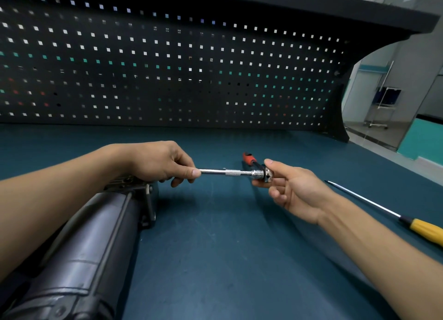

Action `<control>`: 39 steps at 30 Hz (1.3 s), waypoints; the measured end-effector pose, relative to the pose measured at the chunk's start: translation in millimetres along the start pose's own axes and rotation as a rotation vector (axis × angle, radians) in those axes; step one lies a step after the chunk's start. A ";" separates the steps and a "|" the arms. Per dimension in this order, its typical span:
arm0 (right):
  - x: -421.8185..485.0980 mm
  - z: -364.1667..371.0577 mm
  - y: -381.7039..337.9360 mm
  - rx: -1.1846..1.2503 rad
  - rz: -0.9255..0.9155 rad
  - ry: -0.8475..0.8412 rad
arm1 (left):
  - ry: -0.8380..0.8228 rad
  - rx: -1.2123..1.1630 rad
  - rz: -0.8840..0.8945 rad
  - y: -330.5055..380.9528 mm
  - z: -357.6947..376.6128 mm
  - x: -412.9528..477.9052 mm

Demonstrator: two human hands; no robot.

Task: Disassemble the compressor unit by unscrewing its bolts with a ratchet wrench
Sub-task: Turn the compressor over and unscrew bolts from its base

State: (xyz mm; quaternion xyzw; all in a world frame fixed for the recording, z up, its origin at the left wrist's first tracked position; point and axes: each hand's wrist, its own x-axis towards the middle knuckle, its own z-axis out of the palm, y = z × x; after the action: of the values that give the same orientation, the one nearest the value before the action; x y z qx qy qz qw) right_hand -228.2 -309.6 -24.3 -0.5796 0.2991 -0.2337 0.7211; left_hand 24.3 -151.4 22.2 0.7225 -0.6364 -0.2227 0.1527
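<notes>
Head view:
Left hand point(163, 162): fingers and thumb curled, pinching the near end of a chrome extension bar point(223, 171).
Right hand point(293, 190): thumb and fingers clamped on the head of the ratchet wrench point(250, 159).
Ratchet wrench: held above the bench, between the hands, red grip pointing away.
Compressor unit point(96, 235): lying on the teal mat point(227, 247), under the left forearm.
Screwdriver point(426, 231): yellow-handled, lying on the mat beside the right forearm.

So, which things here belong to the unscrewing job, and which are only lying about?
For the job: chrome ratchet wrench with red-and-black handle, in the right hand; chrome extension bar on it, pinched by the left hand; dark grey cylindrical compressor unit.
Lying about: yellow-handled screwdriver with thin steel shaft, on the blue-green table.
</notes>
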 end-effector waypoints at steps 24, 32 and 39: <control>-7.4 1.3 4.0 -0.238 -0.395 -0.209 | -0.013 0.013 -0.046 -0.3 2.4 0.1; -11.4 0.7 4.1 -0.095 -0.372 -0.179 | -0.002 0.038 -0.044 0.6 2.6 1.3; -5.7 1.7 3.4 -0.069 -0.297 -0.096 | 0.010 0.041 -0.021 1.0 1.1 0.9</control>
State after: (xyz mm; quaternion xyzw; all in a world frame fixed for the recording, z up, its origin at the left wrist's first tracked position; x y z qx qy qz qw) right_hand -231.1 -303.8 -26.5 -0.6526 0.1830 -0.2995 0.6715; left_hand 23.0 -152.4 21.7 0.7332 -0.6325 -0.2076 0.1388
